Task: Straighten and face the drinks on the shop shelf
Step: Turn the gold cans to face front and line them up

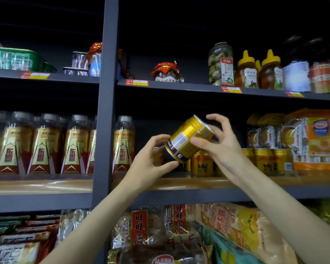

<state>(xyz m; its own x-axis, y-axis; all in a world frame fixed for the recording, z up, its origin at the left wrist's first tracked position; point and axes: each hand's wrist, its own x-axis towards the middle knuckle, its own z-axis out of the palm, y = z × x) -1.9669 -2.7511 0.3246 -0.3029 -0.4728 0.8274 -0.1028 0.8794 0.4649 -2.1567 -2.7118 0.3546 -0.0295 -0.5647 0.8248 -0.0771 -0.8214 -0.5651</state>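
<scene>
Two-handed grip, left hand (151,161) and right hand (220,143) with fingers curled around a tilted gold can (187,139).

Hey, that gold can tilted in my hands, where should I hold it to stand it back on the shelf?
Probably round the middle of the gold can, on its smooth curved side, coming from the front. It lies tilted, top up and to the right, with the left hand at its base and the right hand near its top.

Gold can (187,139) with a purple-and-white label panel, gold-and-red bottles (40,143), dark grey shelf frame (103,103)
</scene>
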